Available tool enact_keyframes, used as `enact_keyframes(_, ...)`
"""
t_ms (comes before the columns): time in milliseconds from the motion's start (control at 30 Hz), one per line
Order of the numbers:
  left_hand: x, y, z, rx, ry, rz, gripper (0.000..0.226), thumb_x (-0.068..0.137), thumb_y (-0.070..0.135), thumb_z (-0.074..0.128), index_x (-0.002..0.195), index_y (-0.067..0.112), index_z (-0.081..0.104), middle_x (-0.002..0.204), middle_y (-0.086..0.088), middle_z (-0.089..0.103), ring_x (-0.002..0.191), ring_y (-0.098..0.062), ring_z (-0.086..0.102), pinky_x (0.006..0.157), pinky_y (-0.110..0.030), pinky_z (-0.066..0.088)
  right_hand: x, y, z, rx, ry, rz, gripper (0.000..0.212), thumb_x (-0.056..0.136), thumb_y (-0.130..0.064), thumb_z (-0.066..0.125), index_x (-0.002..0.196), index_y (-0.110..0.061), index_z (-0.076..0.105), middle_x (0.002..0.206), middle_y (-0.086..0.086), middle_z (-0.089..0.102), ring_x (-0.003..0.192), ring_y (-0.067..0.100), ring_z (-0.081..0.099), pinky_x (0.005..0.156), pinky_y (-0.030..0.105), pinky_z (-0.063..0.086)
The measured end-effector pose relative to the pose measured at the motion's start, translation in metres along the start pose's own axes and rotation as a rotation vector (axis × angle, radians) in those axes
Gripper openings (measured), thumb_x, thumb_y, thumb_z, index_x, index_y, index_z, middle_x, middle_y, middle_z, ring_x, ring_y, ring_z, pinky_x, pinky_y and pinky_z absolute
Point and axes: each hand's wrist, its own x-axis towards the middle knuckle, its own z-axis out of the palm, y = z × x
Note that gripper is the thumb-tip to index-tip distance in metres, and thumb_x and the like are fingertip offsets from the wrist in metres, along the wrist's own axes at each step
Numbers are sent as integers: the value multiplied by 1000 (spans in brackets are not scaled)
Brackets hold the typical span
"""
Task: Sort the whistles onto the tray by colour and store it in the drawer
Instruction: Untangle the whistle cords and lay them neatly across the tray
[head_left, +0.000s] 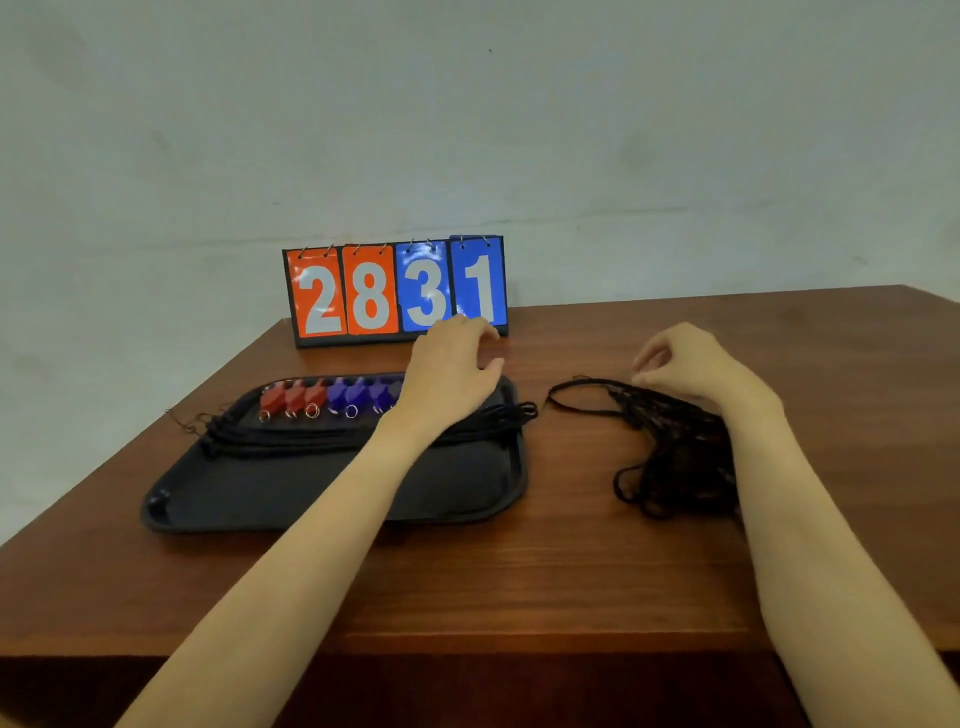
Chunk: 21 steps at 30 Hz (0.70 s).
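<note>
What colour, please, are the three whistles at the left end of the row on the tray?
Red; the three whistles show best in the head view.

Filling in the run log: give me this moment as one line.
tray: red whistles left, blue whistles right | left hand: over tray's far right | right hand: pinching cord tangle on table
</note>
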Motion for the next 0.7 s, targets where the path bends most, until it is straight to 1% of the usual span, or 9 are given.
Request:
enact_keyframes(67, 6, 14, 8, 5, -38, 43, 33, 90, 28, 60, 121, 16, 59, 121, -2, 61, 117, -20, 52, 100, -36, 42, -3, 0, -2, -2, -123, 48, 15, 79, -17, 77, 92, -9, 73, 89, 5, 64, 95, 23, 61, 81, 31, 45)
enact_keyframes(133, 8, 22, 16, 14, -65, 67, 33, 90, 29, 59, 121, 16, 59, 120, -2, 61, 115, -20, 52, 99, -37, 42, 0, 0, 1, 22, -112, 60, 20, 80, -18, 76, 97, -8, 73, 94, 5, 64, 98, 23, 60, 84, 31, 46)
enact_keyframes(233, 6, 21, 28, -4, -75, 64, 31, 89, 30, 60, 118, 18, 60, 116, 0, 62, 110, -18, 54, 95, -36, 44, 6, -1, 17, 21, -7, -2, 31, 91, -22, 63, 118, -7, 64, 118, 10, 64, 110, 25, 59, 91, 31, 44)
enact_keyframes(300, 3, 16, 34, -27, -87, 54, 28, 88, 29, 62, 114, 19, 61, 111, 3, 63, 105, -15, 56, 94, -37, 46, 12, 0, 31, -25, -27, -21, 40, 95, -26, 55, 132, -11, 53, 135, 9, 55, 122, 26, 52, 103, 38, 41)
enact_keyframes(333, 3, 13, 36, -32, -94, 50, 27, 88, 29, 62, 113, 19, 62, 109, 3, 63, 103, -15, 57, 93, -38, 47, 15, 1, 37, -75, -43, -19, 42, 95, -27, 55, 134, -12, 50, 138, 7, 52, 125, 27, 50, 106, 41, 39)
enact_keyframes(400, 3, 9, 37, -37, -91, 41, 25, 87, 28, 63, 111, 19, 63, 105, 4, 64, 101, -15, 58, 92, -39, 48, 19, 4, 45, -193, -32, -4, 38, 94, -28, 57, 128, -12, 55, 133, 8, 55, 121, 29, 51, 103, 42, 38)
enact_keyframes(467, 2, 7, 37, -38, -69, 41, 23, 87, 27, 63, 109, 20, 63, 105, 4, 64, 101, -14, 57, 92, -38, 47, 21, 7, 48, -217, 26, 16, 25, 93, -24, 58, 113, -10, 61, 119, 9, 62, 110, 29, 56, 98, 41, 39)
enact_keyframes(600, -2, 7, 37, -38, -44, 66, 21, 88, 27, 62, 108, 20, 63, 104, 5, 64, 101, -14, 56, 92, -39, 47, 23, 12, 45, -29, 125, 26, 6, 89, -13, 62, 94, -15, 65, 95, 1, 62, 98, 23, 60, 98, 44, 45)
enact_keyframes(700, -4, 9, 37, -36, -31, 79, 21, 88, 26, 62, 108, 20, 63, 105, 5, 64, 101, -13, 56, 93, -39, 47, 18, 8, 34, 78, 192, -25, 9, 86, -11, 65, 82, -19, 67, 83, -5, 61, 85, 14, 59, 90, 38, 50)
